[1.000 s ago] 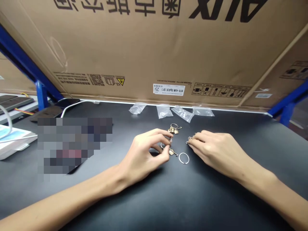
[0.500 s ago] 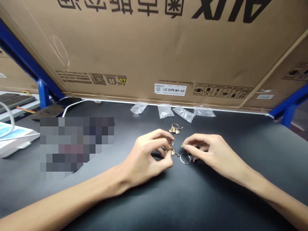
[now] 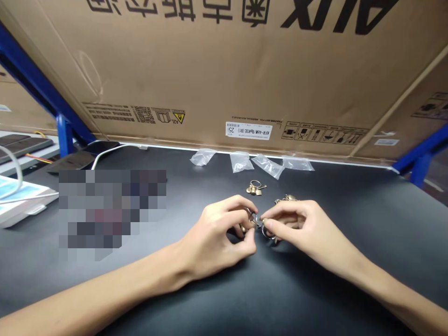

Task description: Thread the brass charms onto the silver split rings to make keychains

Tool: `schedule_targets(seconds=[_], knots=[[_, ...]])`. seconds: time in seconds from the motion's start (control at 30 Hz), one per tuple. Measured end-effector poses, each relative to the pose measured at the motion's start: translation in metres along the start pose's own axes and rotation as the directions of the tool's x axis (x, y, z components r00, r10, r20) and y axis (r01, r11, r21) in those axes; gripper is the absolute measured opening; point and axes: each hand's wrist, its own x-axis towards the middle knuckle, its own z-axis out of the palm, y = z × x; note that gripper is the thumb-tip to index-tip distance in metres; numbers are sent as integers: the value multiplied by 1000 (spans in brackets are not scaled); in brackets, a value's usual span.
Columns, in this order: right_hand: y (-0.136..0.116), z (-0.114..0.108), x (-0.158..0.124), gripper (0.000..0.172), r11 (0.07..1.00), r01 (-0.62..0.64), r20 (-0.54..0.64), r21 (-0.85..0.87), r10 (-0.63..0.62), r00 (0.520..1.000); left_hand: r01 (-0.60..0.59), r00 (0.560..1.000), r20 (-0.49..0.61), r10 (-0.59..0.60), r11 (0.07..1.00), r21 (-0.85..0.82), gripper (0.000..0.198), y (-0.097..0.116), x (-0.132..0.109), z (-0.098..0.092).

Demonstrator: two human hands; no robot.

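Note:
My left hand [image 3: 219,235] is pinched on a small key ring with brass charms [image 3: 251,220], held just above the black table [image 3: 315,289]. My right hand [image 3: 297,228] meets it from the right, its thumb and forefinger closed on a plain silver ring [image 3: 268,232]. The fingertips of both hands touch at the middle. A finished key ring with gold charms [image 3: 255,187] lies a little beyond the hands. Another cluster of brass pieces [image 3: 286,199] shows just behind my right knuckles.
Several small clear plastic bags [image 3: 241,161] lie in a row along the table's back edge. A big cardboard box [image 3: 224,70] leans over the table behind them. At the left are a white cable [image 3: 105,154], a dark flat device [image 3: 70,162] and a blurred-out patch.
My right hand left the brass cluster at the right, came to the loose silver ring, picked it up and brought it against my left hand's key ring.

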Motion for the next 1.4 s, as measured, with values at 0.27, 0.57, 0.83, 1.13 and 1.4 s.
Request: schedule_targets(seconds=[0.27,0.57,0.83,1.13,1.4], knots=[[-4,5,-3,21,999,-16,0,28,16,1000,-36,999,17,35,999,17,11,4,-3,4],[-4,9,-4,17,998,-30,-28,56,32,999,3,1000,9,-3,1000,5,10,4,-4,6],[-6,12,-7,12,995,-22,-30,94,25,999,102,994,30,-102,995,6,10,7,-8,8],[-5,15,-10,15,994,90,-44,-69,-93,995,176,984,4,-176,984,-33,10,3,-3,4],[0,7,-9,15,738,468,9,-486,-531,847,250,959,-90,-267,954,-166,10,9,1,2]])
